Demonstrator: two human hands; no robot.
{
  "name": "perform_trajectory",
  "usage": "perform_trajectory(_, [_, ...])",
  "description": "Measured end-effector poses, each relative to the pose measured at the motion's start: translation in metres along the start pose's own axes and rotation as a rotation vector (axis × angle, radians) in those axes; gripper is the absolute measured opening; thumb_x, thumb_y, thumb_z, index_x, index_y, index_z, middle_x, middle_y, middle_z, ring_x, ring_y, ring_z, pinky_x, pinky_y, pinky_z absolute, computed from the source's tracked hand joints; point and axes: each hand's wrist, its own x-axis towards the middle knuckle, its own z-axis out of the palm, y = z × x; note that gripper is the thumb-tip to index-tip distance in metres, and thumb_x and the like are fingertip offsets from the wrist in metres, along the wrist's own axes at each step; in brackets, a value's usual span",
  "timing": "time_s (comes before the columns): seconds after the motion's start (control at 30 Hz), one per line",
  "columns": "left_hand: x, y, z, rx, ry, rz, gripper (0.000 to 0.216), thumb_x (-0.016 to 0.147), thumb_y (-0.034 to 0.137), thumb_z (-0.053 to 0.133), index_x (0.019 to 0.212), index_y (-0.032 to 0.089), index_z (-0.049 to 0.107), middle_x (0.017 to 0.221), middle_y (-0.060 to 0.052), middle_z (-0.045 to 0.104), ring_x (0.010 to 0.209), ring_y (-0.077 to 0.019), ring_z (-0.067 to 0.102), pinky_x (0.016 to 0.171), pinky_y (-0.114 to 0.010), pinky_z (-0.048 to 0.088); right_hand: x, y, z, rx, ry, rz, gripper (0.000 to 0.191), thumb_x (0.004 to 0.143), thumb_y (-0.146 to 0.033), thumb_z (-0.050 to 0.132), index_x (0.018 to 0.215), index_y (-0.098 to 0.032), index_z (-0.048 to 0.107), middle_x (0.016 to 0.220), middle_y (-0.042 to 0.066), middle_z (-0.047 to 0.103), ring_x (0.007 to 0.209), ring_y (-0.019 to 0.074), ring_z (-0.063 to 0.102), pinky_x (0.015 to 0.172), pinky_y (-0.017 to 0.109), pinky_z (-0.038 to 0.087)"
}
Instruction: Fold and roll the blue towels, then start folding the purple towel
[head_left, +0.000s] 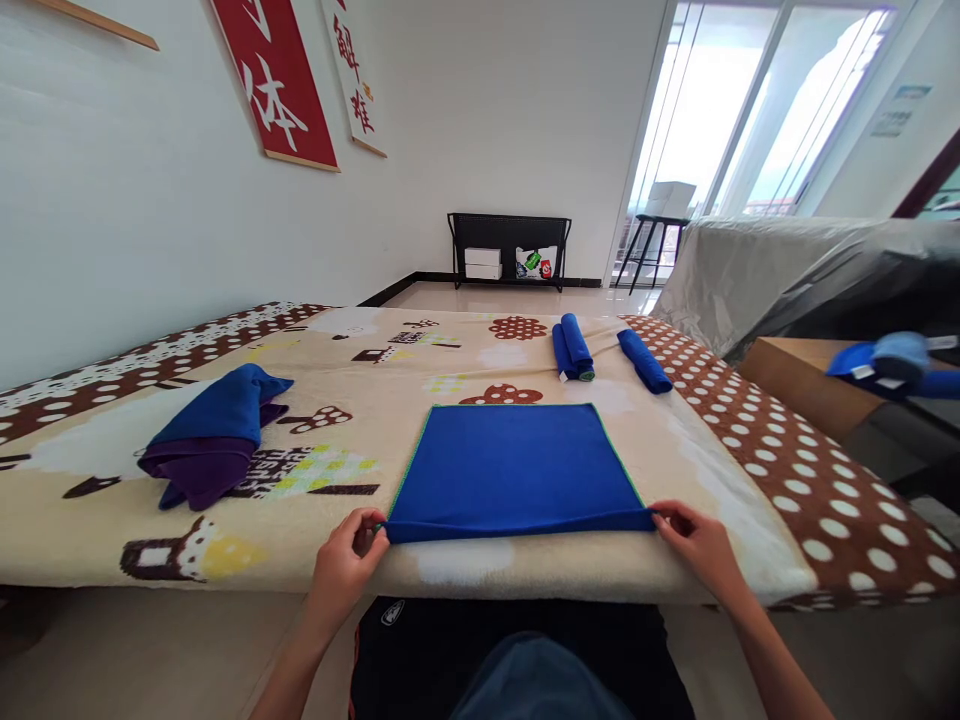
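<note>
A blue cloth [517, 460] with green edging lies spread flat in front of me, its near edge turned over in a narrow fold. My left hand [349, 550] pinches the near left corner between thumb and fingers. At the near right corner, my right hand [694, 540] grips the fold the same way. Beyond the cloth lie a pair of rolled blue cloths [572, 348] side by side and a single rolled blue cloth [644, 361]. To the left sits a crumpled pile of blue and purple cloths [214, 430].
Everything lies on a patterned blanket [360, 360] with brown dotted borders. At right, a cardboard box [806, 385] stands beside more blue cloths [892, 365]. Farther back are a covered bulky object [772, 270], a black stool [660, 240] and a low black rack [510, 245] by the wall.
</note>
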Motion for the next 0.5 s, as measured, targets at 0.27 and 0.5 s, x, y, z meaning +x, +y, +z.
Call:
perform_trajectory(0.27, [0.004,-0.007,0.008,0.109,0.033,0.040,0.025,0.082,0.041,0.058,0.098,0.022,0.059,0.078,0.000,0.065,0.073,-0.0190,0.063,0.072,-0.031,0.050,0.009,-0.017,0.000,-0.083,-0.020,-0.026,0.034,0.079,-0.046,0.056,0.088,-0.020,0.075,0.064,0.001,0.063,0.057,0.0165,0.055,0.060,0.029,0.041])
perform_trajectory(0.5, [0.000,-0.003,0.007,0.261,0.129,0.309,0.014,0.089,0.027,0.052,0.094,0.023,0.065,0.099,-0.005,0.062,0.097,-0.0233,0.058,0.089,-0.039,0.042,0.007,-0.016,0.006,-0.085,0.046,-0.073,0.030,0.079,-0.043,0.056,0.092,-0.020,0.069,0.070,0.000,0.063,0.056,0.0149,0.054,0.060,0.030,0.043])
